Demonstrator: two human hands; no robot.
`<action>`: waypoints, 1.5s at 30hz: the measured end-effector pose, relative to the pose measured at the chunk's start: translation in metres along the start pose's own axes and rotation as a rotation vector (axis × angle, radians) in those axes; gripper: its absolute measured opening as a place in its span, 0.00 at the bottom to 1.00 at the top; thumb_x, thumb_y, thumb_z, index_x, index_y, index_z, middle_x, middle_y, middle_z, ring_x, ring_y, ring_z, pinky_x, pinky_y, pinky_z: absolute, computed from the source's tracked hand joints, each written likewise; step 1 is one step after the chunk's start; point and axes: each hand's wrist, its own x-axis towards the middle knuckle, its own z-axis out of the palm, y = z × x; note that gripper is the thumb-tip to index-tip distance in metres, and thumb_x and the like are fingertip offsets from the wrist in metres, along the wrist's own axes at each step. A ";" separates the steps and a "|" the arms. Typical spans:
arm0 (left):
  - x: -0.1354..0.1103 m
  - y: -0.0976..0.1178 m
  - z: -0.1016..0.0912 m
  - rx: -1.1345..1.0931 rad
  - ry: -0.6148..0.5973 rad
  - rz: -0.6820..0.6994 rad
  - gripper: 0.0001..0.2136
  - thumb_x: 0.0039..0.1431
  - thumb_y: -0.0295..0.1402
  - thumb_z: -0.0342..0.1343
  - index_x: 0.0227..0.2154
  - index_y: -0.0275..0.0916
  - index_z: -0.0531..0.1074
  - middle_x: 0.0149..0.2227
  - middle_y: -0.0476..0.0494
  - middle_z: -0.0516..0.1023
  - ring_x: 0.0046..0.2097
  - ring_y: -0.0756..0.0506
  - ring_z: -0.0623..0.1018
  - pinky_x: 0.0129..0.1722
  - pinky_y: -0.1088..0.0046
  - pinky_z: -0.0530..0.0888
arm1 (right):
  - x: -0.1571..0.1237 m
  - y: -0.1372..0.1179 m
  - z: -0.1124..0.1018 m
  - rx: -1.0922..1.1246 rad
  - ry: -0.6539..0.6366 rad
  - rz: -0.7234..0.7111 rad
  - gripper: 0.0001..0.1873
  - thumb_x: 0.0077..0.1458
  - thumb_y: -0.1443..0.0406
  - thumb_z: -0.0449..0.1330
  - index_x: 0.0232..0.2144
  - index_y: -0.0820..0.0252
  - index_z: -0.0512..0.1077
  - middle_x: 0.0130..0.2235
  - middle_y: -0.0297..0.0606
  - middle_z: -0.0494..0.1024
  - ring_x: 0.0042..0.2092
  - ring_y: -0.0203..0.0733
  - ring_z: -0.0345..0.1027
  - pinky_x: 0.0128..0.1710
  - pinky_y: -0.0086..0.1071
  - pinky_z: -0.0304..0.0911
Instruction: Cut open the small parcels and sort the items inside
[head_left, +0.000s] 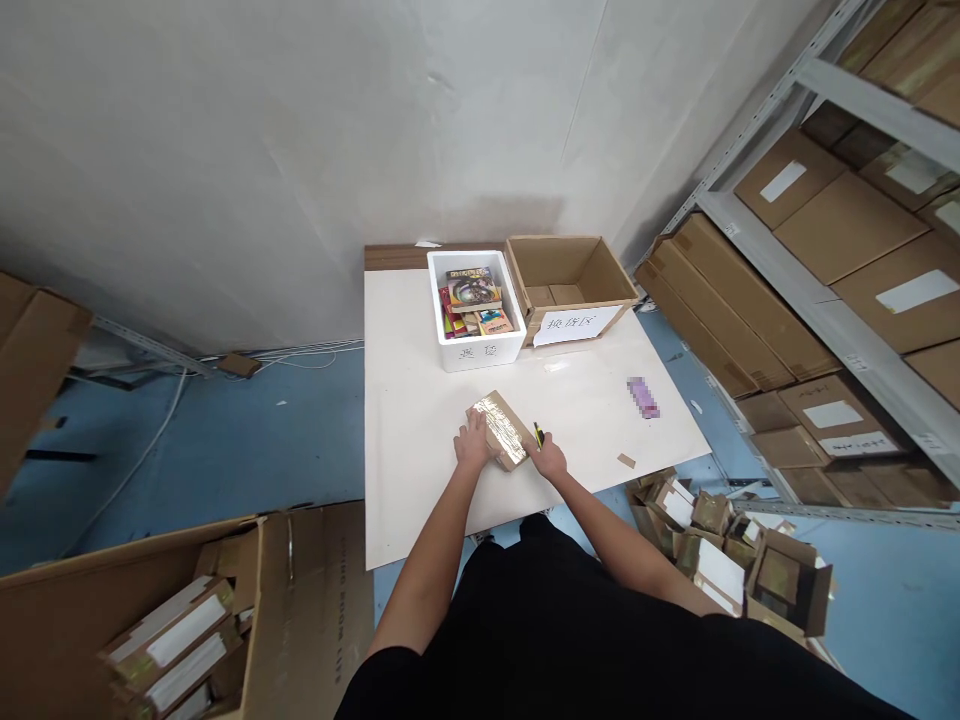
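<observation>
A small cardboard box (501,428) lies at a slant on the white tabletop, its upper face covered by a shiny strip of clear tape. My left hand (472,441) grips the box's left side, with the fingers over its edge. At the box's right end, my right hand (550,457) is closed around a yellow-and-black box cutter (538,435), which points away from me. Whether its blade is out is too small to make out.
Behind the box stand a white foam bin (480,353) with several books and an open carton (626,292) with a paper sign. A blurred purple item (643,397) lies right. Large carton (315,590) left, discarded boxes (712,560) on the floor right, shelving (787,250) beyond.
</observation>
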 end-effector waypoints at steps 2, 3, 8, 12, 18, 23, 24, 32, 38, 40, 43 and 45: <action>-0.007 0.001 0.001 0.020 -0.003 -0.033 0.52 0.57 0.60 0.59 0.78 0.51 0.40 0.80 0.44 0.33 0.67 0.29 0.65 0.59 0.53 0.71 | 0.019 -0.011 0.003 0.042 0.031 0.025 0.27 0.67 0.43 0.59 0.54 0.57 0.64 0.49 0.49 0.82 0.51 0.55 0.79 0.43 0.36 0.67; -0.011 0.003 0.002 0.028 -0.013 -0.060 0.51 0.59 0.61 0.56 0.78 0.50 0.40 0.80 0.43 0.33 0.67 0.28 0.65 0.59 0.52 0.71 | 0.030 -0.017 0.001 0.060 0.048 0.044 0.28 0.65 0.44 0.62 0.54 0.56 0.63 0.49 0.49 0.82 0.51 0.55 0.78 0.42 0.36 0.67; -0.037 0.015 0.014 0.084 -0.033 -0.162 0.44 0.65 0.60 0.47 0.77 0.41 0.48 0.79 0.32 0.44 0.68 0.27 0.65 0.61 0.51 0.69 | 0.081 -0.039 -0.015 0.158 0.098 0.098 0.35 0.55 0.46 0.71 0.54 0.56 0.63 0.51 0.51 0.81 0.51 0.55 0.78 0.41 0.35 0.68; -0.050 0.020 0.012 0.143 -0.033 -0.193 0.35 0.69 0.52 0.48 0.72 0.37 0.61 0.72 0.25 0.62 0.68 0.28 0.65 0.61 0.52 0.70 | 0.103 -0.045 -0.020 0.222 0.045 -0.046 0.30 0.54 0.48 0.72 0.49 0.55 0.66 0.47 0.45 0.82 0.48 0.51 0.78 0.41 0.33 0.69; -0.016 0.012 -0.020 0.129 0.025 0.033 0.30 0.72 0.47 0.45 0.74 0.46 0.57 0.77 0.39 0.56 0.76 0.33 0.52 0.69 0.53 0.63 | 0.092 -0.004 -0.008 0.731 -0.089 0.085 0.26 0.73 0.45 0.45 0.35 0.57 0.67 0.25 0.35 0.74 0.25 0.38 0.71 0.26 0.27 0.67; 0.009 0.004 -0.006 0.150 -0.040 0.065 0.31 0.74 0.46 0.37 0.77 0.52 0.46 0.80 0.47 0.40 0.79 0.34 0.42 0.74 0.47 0.50 | 0.079 0.020 -0.006 0.733 -0.249 0.095 0.28 0.71 0.42 0.50 0.28 0.56 0.63 0.20 0.30 0.67 0.19 0.34 0.62 0.21 0.25 0.62; 0.010 0.002 -0.002 0.153 -0.027 0.068 0.31 0.74 0.46 0.37 0.77 0.53 0.45 0.80 0.47 0.39 0.79 0.34 0.41 0.74 0.46 0.50 | 0.079 0.020 -0.008 0.724 -0.269 0.090 0.29 0.70 0.41 0.51 0.28 0.56 0.63 0.20 0.29 0.67 0.19 0.34 0.61 0.20 0.25 0.61; 0.015 0.001 0.003 0.154 -0.060 0.047 0.31 0.74 0.47 0.36 0.77 0.52 0.44 0.80 0.49 0.36 0.79 0.34 0.41 0.75 0.47 0.50 | 0.078 0.001 -0.020 0.631 -0.298 0.012 0.31 0.65 0.37 0.57 0.27 0.56 0.64 0.21 0.32 0.70 0.20 0.34 0.62 0.22 0.27 0.62; 0.017 0.001 0.005 0.157 -0.071 0.041 0.31 0.75 0.46 0.36 0.77 0.52 0.43 0.80 0.49 0.35 0.79 0.35 0.40 0.75 0.49 0.48 | 0.066 0.008 -0.023 0.599 -0.317 -0.001 0.31 0.63 0.37 0.58 0.28 0.57 0.66 0.19 0.31 0.69 0.17 0.34 0.59 0.21 0.29 0.62; 0.016 0.001 0.007 0.154 -0.067 0.034 0.31 0.75 0.46 0.37 0.77 0.53 0.44 0.80 0.50 0.36 0.79 0.35 0.40 0.75 0.49 0.48 | 0.063 0.014 -0.029 0.535 -0.342 0.019 0.31 0.63 0.37 0.58 0.28 0.57 0.67 0.19 0.32 0.70 0.17 0.36 0.60 0.22 0.30 0.62; 0.013 0.003 0.006 0.164 -0.029 0.040 0.30 0.74 0.45 0.39 0.77 0.54 0.46 0.80 0.49 0.39 0.79 0.35 0.41 0.74 0.48 0.50 | 0.059 0.026 -0.040 0.412 -0.369 0.058 0.32 0.63 0.37 0.57 0.26 0.58 0.68 0.19 0.36 0.72 0.18 0.37 0.63 0.23 0.30 0.63; 0.012 0.004 0.001 0.170 0.008 0.055 0.30 0.74 0.45 0.42 0.76 0.51 0.51 0.79 0.46 0.44 0.78 0.33 0.46 0.73 0.49 0.53 | 0.056 0.033 -0.042 0.389 -0.332 0.058 0.32 0.64 0.37 0.57 0.25 0.57 0.67 0.19 0.36 0.73 0.19 0.38 0.65 0.24 0.29 0.64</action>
